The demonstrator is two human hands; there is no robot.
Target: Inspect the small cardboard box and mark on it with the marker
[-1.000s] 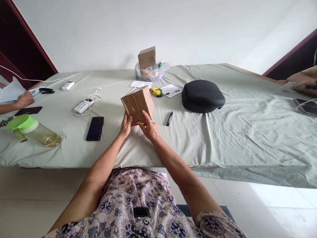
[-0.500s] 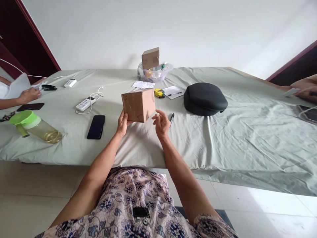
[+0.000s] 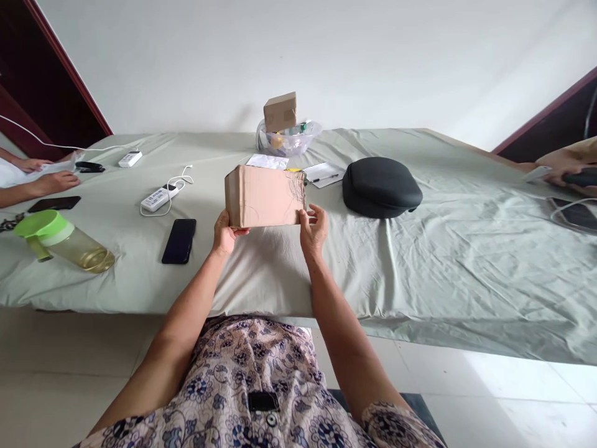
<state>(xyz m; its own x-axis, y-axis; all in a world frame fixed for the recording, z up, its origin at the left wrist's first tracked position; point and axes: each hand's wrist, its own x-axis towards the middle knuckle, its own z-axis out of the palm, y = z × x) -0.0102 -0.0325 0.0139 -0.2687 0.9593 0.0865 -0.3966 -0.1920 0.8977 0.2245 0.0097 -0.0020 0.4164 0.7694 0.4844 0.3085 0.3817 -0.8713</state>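
Note:
A brown cardboard box (image 3: 263,196) is held up above the grey-green cloth of the table (image 3: 420,249), its long side turned toward me. My left hand (image 3: 224,235) grips its lower left corner from below. My right hand (image 3: 314,226) holds the lower right corner, fingers curled on the edge. A black phone (image 3: 179,240) lies on the cloth just left of my left hand.
A black rounded case (image 3: 381,186) sits to the right. A white power strip (image 3: 158,198), a green-lidded bottle (image 3: 60,242), papers with a pen (image 3: 321,174) and a clear bowl (image 3: 290,138) beside a second box (image 3: 280,112) lie farther off. Other people's hands (image 3: 53,182) are at both table ends.
The box has been turned from a corner-on view to its long side facing me. My right hand, off the box half a second ago, now holds its right corner.

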